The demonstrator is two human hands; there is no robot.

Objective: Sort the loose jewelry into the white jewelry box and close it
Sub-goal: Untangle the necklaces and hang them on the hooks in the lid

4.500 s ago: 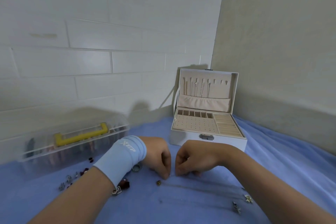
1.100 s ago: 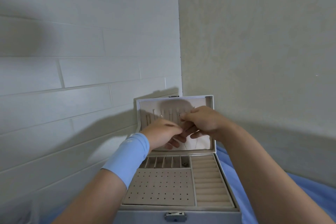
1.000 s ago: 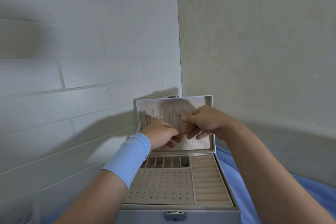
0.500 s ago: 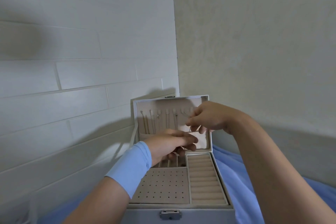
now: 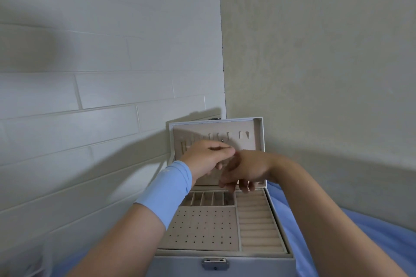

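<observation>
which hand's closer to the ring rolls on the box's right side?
Right. The right hand hangs just above the back end of the ring rolls; the left hand is higher and further left, in front of the lid.

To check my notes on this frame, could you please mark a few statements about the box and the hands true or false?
1. The white jewelry box has its lid standing open. True.
2. The blue wristband is on the right wrist. False: it is on the left wrist.
3. The perforated panel lies left of the ring rolls. True.
4. Both hands rest on the blue cloth. False: the left hand and right hand are raised before the lid's inner face.
</observation>
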